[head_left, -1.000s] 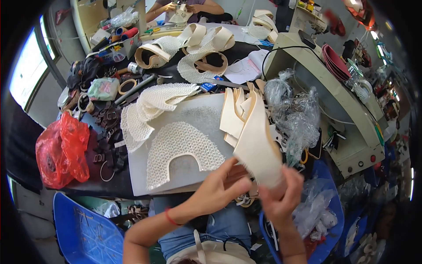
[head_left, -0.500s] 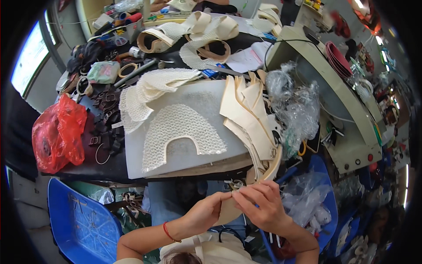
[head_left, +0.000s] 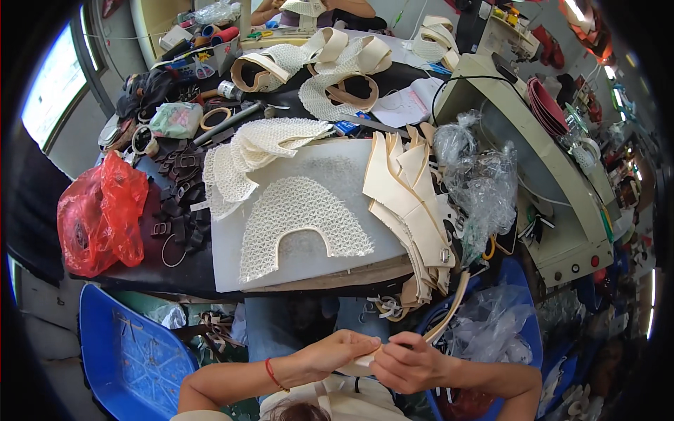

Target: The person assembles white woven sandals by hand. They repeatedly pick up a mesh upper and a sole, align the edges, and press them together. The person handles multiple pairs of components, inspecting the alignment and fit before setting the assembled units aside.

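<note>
My left hand (head_left: pixel 337 351) and my right hand (head_left: pixel 408 362) are close together over my lap, both closed on one cream leather piece (head_left: pixel 449 314). A narrow, curved end of it sticks up and to the right past my right hand; the rest is mostly hidden by my fingers. Above my hands, on a white cutting board (head_left: pixel 235 245), lies a woven white upper piece (head_left: pixel 302 221) with an arched cutout. More woven pieces (head_left: pixel 263 140) are stacked at the board's upper left. A pile of cream leather pieces (head_left: pixel 404 182) rests along its right edge.
A red plastic bag (head_left: pixel 102 217) and dark buckled straps (head_left: pixel 179 203) sit left of the board. Blue bins (head_left: pixel 137 358) stand below the table on both sides. Clear plastic wrap (head_left: pixel 484 189) and a beige machine (head_left: pixel 562 203) are at right. Another person's arms (head_left: pixel 351 7) show at the far side.
Both hands have moved lower, toward my body, bringing the leather piece with them. My right hand's fingers have curled in more tightly. The table scene has shifted slightly in view.
</note>
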A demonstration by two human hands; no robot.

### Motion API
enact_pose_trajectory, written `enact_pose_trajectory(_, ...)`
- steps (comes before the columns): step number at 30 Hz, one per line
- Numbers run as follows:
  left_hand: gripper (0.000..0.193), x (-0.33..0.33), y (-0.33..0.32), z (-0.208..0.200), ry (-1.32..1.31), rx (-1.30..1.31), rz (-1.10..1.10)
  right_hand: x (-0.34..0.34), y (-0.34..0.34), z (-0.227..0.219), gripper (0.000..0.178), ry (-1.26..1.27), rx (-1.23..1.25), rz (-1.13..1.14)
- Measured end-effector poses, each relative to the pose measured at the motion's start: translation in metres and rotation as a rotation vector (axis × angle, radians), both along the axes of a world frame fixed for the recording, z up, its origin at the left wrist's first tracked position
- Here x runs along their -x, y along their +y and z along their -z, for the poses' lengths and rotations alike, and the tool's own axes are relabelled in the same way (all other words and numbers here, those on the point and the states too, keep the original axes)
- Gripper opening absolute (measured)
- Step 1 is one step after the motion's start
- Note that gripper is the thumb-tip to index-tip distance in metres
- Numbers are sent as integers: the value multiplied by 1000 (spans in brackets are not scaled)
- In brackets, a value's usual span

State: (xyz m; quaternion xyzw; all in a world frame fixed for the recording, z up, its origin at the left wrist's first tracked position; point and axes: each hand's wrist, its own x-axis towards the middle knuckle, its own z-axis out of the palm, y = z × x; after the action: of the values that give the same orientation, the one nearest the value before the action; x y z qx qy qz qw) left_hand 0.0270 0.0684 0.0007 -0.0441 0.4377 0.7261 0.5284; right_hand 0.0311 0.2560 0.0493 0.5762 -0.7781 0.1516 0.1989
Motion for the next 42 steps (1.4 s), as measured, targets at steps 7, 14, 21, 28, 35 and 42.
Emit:
enact_pose_trajectory(7,25,3,12,24,141,-69,14,-4,3,-5,18,-178,6,85)
enact_pose_trajectory(14,26,-5,6,-9,993,165,-285,18,8,-20,29,-365,161,209)
enact_pose_trajectory(21,20,-4,-6,-3,411,-251,-500,-28,19,5,72,-997,501,616)
enact_pose_trajectory(28,17,-13,-61,-24,1126,597,-712,-1,-19,21,26,-1622,943,362)
enact_pose_trajectory(35,28,61,-147,-18,1140,1139,-785,10,-39,-6,23,-1134,783,510)
enact_pose_trajectory(42,41,43,-122,-18,383,212,-509,6,-21,-14,32,-1129,826,766)
